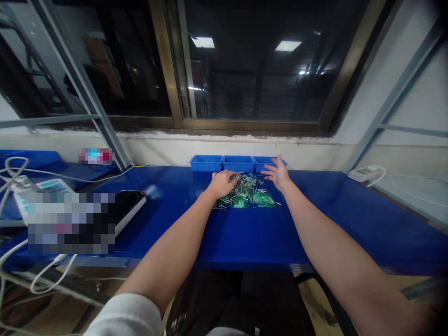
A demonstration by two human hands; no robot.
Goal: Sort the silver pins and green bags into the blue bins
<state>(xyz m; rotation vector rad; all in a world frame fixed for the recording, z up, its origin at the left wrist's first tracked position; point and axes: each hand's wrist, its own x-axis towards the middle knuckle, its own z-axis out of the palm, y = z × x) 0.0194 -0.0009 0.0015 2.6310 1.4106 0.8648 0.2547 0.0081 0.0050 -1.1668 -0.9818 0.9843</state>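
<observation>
A heap of thin metal pins or rivets (pixel 245 186), mixed with crumpled green plastic pieces (pixel 265 199), lies loose on the blue tabletop (pixel 245 238). My left hand (pixel 221 184) rests against the heap's left side, fingers curved over the metal pieces and thumb apart. Its fingertips are partly lost among them, and no held piece can be made out. On the right, my right hand (pixel 279 175) is raised beside the heap with its fingers spread and nothing in it. Their exact kind is too small to tell.
Three blue bins (pixel 206 163), (pixel 238 163), (pixel 262 164) stand in a row behind the heap. At left are a black-and-white device (pixel 130 204) and white cables (pixel 72 261). A white power strip (pixel 366 173) lies at right. Metal posts (pixel 101 123) flank the window.
</observation>
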